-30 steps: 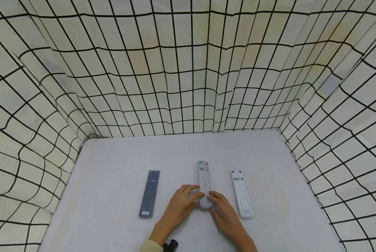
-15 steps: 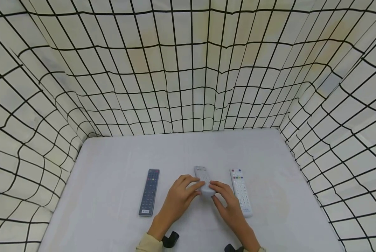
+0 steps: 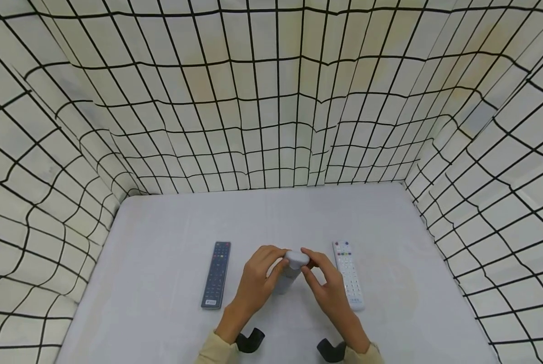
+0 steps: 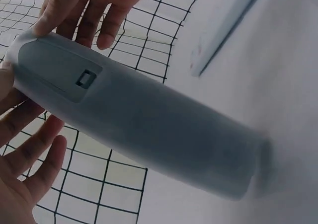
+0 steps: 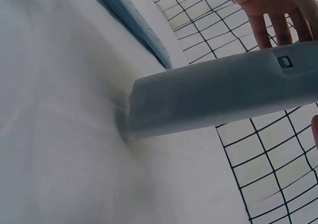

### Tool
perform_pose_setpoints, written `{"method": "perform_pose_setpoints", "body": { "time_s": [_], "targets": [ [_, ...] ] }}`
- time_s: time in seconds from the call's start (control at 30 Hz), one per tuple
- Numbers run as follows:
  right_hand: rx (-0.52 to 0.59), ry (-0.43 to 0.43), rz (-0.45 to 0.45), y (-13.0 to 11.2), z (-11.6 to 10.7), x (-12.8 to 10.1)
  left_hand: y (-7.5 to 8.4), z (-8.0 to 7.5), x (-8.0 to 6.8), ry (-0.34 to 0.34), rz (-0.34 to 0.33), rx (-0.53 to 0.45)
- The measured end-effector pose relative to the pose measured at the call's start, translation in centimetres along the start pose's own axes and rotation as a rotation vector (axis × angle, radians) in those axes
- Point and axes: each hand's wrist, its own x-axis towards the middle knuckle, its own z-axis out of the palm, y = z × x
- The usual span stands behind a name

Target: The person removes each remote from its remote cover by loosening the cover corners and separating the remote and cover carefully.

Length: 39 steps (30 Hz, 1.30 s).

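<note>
A pale grey remote control [image 3: 297,259] is tilted up on end between my hands, its far end close to the table. My left hand [image 3: 257,277] pinches the raised end from the left, and my right hand [image 3: 327,288] pinches it from the right. In the left wrist view, the back of the remote control [image 4: 164,117] faces the camera, with its battery cover [image 4: 59,67] and latch near the fingers. The cover sits in place. The right wrist view shows the lower part of the remote control [image 5: 198,95]; its keys are hidden.
A dark remote control [image 3: 216,275] lies left of the hands, and a white one [image 3: 349,275] lies just right of the right hand. White cloth covers the table [image 3: 162,242]. Black-gridded white walls [image 3: 271,111] enclose the back and sides. Black mounts [image 3: 251,340] sit at both wrists.
The grey remote control has gone from lying keys up to tilted on end, its near end raised. Both hands have moved up and away from the table's front with it.
</note>
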Motion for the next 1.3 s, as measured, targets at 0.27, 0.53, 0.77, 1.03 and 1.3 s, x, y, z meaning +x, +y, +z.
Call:
{"method": "perform_pose_setpoints", "body": {
  "time_s": [0.27,0.53,0.77,1.03,1.3],
  "targets": [
    [-0.008,0.023,0.050,0.1,0.7,0.6,0.2,0.7,-0.5,-0.001,-0.240,-0.175],
    [-0.011,0.039,0.083,0.8,1.4,1.1,0.0,1.3,-0.3,-0.007,-0.297,-0.215],
    [-0.065,-0.043,-0.015,1.2,1.4,2.2,-0.5,1.2,0.1,-0.021,-0.257,-0.142],
    [-0.193,-0.080,-0.107,1.0,1.2,2.8,-1.1,0.9,0.4,0.024,-0.068,0.166],
    [-0.264,-0.068,-0.146,0.7,0.7,2.9,-1.4,0.5,0.5,0.084,0.153,0.369]
  ]
}}
